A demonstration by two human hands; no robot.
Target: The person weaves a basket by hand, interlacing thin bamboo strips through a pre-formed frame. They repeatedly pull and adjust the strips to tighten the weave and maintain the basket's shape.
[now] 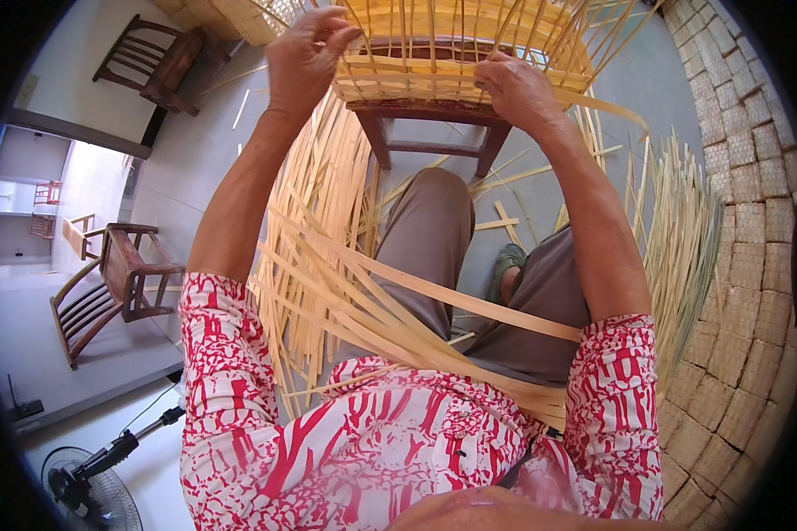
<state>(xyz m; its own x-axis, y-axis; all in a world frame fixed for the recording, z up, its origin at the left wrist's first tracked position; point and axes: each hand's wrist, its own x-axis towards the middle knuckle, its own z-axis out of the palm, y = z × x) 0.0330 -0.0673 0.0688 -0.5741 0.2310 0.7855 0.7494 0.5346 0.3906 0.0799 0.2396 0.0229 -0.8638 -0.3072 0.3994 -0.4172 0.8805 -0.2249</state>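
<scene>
A half-woven basket (407, 87) of yellow bamboo strips rests on a dark wooden stool (434, 115), its thin upright stakes standing above the woven rows. My left hand (305, 62) is at the basket's left corner, thumb and fingers pinched together; what lies between them is too small to make out. At the right part of the near wall, my right hand (520, 88) has its fingers curled on a flat bamboo strip (607, 106). That strip's loose end bends out to the right, past the basket's corner. Both fingertips are partly hidden.
Long bamboo strips (323, 177) lie in a heap on the left, some across my lap. Thinner strips (677, 212) are bundled at right, beside stacked woven pieces (744, 239). Wooden chairs (119, 274) and a fan (84, 487) stand at left.
</scene>
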